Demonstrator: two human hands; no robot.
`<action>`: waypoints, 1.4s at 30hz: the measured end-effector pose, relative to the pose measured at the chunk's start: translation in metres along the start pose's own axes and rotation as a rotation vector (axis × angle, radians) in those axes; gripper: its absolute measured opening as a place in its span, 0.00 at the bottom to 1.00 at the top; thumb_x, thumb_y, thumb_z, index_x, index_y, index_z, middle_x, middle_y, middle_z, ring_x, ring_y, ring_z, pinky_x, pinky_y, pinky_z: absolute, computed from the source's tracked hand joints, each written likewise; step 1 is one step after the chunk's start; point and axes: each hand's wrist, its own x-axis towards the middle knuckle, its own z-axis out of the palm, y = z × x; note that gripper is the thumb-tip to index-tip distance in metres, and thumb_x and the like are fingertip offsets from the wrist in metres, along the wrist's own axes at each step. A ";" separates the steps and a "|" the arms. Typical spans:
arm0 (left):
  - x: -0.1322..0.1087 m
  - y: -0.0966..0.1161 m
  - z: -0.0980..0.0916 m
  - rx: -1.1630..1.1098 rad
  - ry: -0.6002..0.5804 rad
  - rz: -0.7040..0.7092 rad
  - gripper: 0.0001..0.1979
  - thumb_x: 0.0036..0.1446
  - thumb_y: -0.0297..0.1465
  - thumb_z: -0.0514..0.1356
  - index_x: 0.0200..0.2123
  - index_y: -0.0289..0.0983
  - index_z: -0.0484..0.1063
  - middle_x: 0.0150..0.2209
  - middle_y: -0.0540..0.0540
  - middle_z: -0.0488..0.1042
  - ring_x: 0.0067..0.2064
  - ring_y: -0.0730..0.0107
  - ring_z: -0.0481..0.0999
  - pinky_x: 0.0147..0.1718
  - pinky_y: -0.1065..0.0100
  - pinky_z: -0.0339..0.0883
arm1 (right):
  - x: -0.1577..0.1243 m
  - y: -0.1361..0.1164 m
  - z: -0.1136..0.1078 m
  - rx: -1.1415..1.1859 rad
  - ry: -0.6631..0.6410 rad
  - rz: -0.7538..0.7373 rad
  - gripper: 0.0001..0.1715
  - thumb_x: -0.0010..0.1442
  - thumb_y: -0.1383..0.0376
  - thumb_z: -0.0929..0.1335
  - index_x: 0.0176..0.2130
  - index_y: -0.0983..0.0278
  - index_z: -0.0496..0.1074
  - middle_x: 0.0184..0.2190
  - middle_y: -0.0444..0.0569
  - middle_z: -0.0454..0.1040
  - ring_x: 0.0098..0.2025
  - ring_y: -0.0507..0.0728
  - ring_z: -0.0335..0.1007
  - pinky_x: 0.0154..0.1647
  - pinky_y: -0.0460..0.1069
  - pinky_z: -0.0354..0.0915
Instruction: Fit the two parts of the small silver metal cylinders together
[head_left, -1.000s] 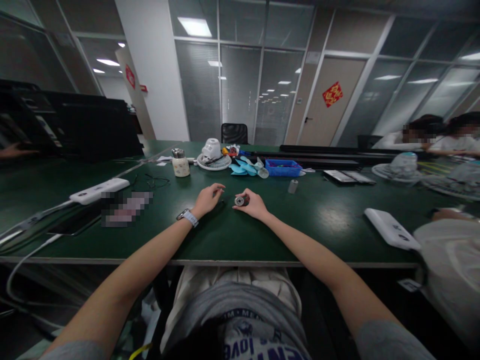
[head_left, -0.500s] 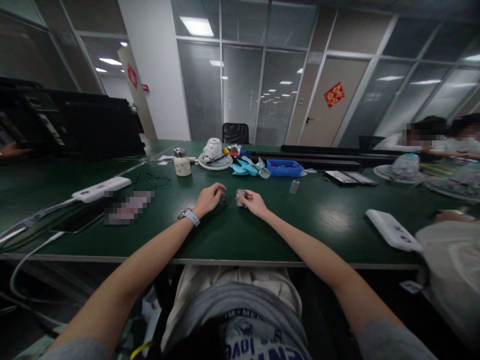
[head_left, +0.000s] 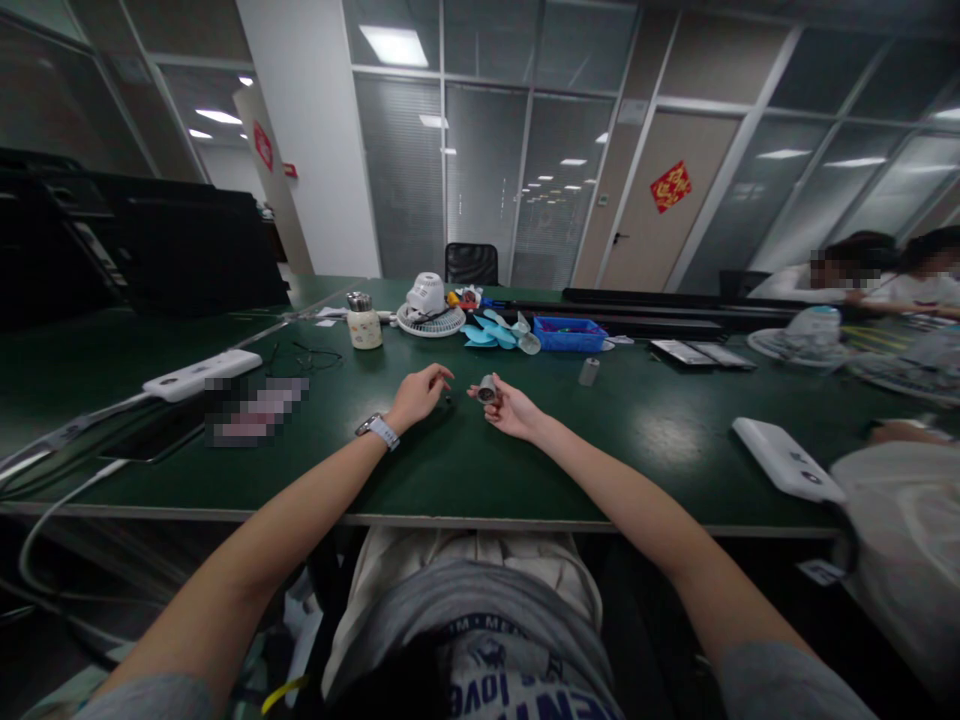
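Note:
My right hand [head_left: 512, 408] rests on the green table [head_left: 465, 470], palm turned up, fingertips pinching a small grey cylindrical motor [head_left: 487, 389] with a reddish end. My left hand [head_left: 417, 394], with a watch on its wrist, lies just left of it, fingers curled in a loose pinch; what they hold, if anything, is too small to make out. A tiny dark part [head_left: 448, 402] lies on the table between the two hands.
Farther back stand a small bottle [head_left: 364, 322], a white fan base with a grille [head_left: 429, 308], light blue fan blades [head_left: 496, 333], a blue tray [head_left: 568, 334] and a small grey cylinder [head_left: 589, 372]. White power strips [head_left: 201, 375] [head_left: 786, 459] lie left and right. Other people sit at the far right.
My right hand has turned palm up and lifted the small motor slightly off the table. My left hand has hardly moved.

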 end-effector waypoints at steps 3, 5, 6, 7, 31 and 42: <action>0.000 0.000 0.000 0.005 -0.002 -0.001 0.13 0.60 0.29 0.50 0.43 0.39 0.73 0.33 0.48 0.80 0.32 0.68 0.77 0.32 0.69 0.66 | -0.001 -0.003 0.000 0.028 -0.009 0.027 0.28 0.66 0.48 0.56 0.34 0.64 0.73 0.36 0.52 0.79 0.18 0.48 0.51 0.18 0.44 0.52; 0.000 0.000 0.000 0.004 -0.002 -0.006 0.13 0.60 0.29 0.50 0.43 0.39 0.73 0.33 0.48 0.80 0.32 0.68 0.77 0.32 0.69 0.66 | -0.001 -0.004 0.000 0.066 0.005 0.051 0.26 0.67 0.50 0.56 0.34 0.64 0.72 0.36 0.51 0.79 0.17 0.47 0.51 0.17 0.44 0.51; 0.000 0.000 0.000 0.004 -0.002 -0.008 0.13 0.60 0.29 0.50 0.43 0.39 0.73 0.33 0.48 0.80 0.32 0.68 0.77 0.32 0.69 0.66 | -0.001 -0.004 0.000 0.084 0.017 0.060 0.25 0.67 0.51 0.57 0.35 0.64 0.72 0.35 0.51 0.79 0.17 0.47 0.51 0.17 0.43 0.52; -0.001 0.000 0.000 0.004 -0.001 -0.008 0.13 0.60 0.29 0.50 0.43 0.39 0.73 0.33 0.48 0.80 0.32 0.68 0.77 0.32 0.69 0.66 | 0.000 -0.003 0.000 0.093 0.031 0.061 0.23 0.66 0.51 0.59 0.36 0.64 0.72 0.35 0.51 0.79 0.17 0.46 0.52 0.16 0.43 0.52; 0.001 -0.008 0.004 -0.023 -0.019 -0.006 0.13 0.60 0.31 0.50 0.42 0.40 0.73 0.33 0.48 0.80 0.32 0.67 0.77 0.32 0.68 0.67 | -0.029 -0.045 -0.195 -0.729 1.459 -0.277 0.26 0.55 0.61 0.69 0.51 0.70 0.71 0.49 0.67 0.73 0.52 0.68 0.69 0.53 0.61 0.61; -0.001 0.001 -0.001 0.012 -0.018 -0.047 0.14 0.60 0.30 0.50 0.43 0.39 0.73 0.33 0.48 0.80 0.31 0.68 0.76 0.31 0.70 0.65 | -0.027 -0.033 -0.209 -0.743 1.415 -0.086 0.26 0.53 0.63 0.71 0.52 0.65 0.69 0.49 0.61 0.72 0.51 0.65 0.69 0.51 0.56 0.62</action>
